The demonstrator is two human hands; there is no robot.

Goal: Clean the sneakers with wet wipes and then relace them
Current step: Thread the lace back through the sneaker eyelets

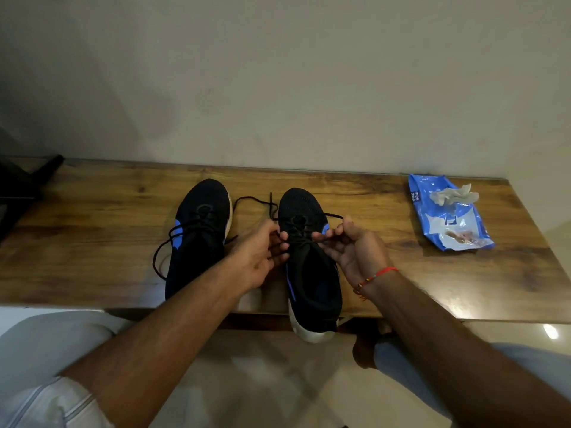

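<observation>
Two black sneakers with blue accents and white soles lie toes-away on the wooden table point(92, 211). The left sneaker point(197, 236) has its black lace threaded, with loose ends trailing off both sides. The right sneaker point(309, 267) hangs its heel over the table's front edge. My left hand point(259, 254) pinches the black lace point(256, 200) at that shoe's left eyelets. On the shoe's right side my right hand point(355, 245) pinches the other lace end, which runs out past the fingers.
A blue wet-wipes pack point(448, 220) lies at the table's right end with a crumpled used wipe point(454, 194) on top. A dark object point(21, 186) sits at the far left. The wall stands directly behind the table. My knees are below the front edge.
</observation>
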